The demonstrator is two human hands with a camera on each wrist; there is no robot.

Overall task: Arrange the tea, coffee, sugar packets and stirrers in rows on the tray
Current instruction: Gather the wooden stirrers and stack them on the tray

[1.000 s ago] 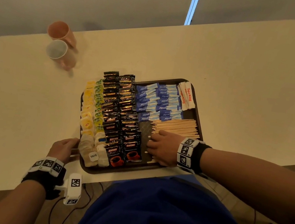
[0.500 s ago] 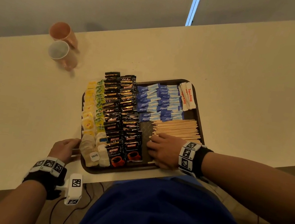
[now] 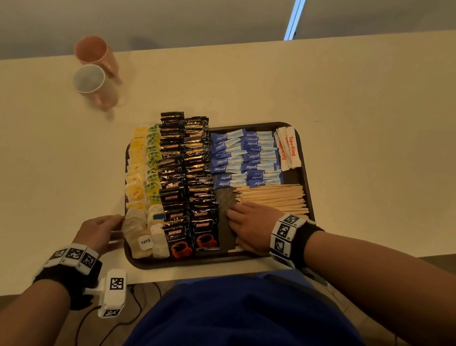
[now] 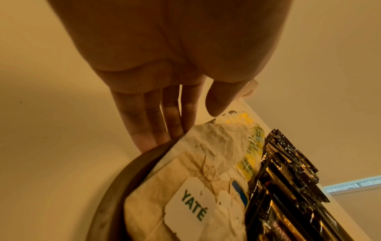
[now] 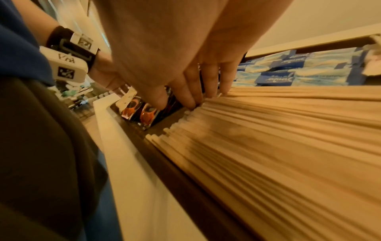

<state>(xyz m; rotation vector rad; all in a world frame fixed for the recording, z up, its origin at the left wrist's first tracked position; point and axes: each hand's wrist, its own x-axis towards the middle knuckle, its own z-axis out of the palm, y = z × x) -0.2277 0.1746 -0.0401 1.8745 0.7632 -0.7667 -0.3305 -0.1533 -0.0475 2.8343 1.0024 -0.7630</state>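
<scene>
Head view: my right hand [image 3: 252, 227] lies flat on the tray [image 3: 308, 198], straight fingers against the stirrers' [image 3: 272, 195] near ends. My left hand [image 3: 99, 231], fingers straight, touches the tray's left rim beside the tea bags [image 3: 140, 230].

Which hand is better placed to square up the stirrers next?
Probably the right hand: its fingertips already touch the wooden stirrers. The left hand rests at the tray's far side.
</scene>
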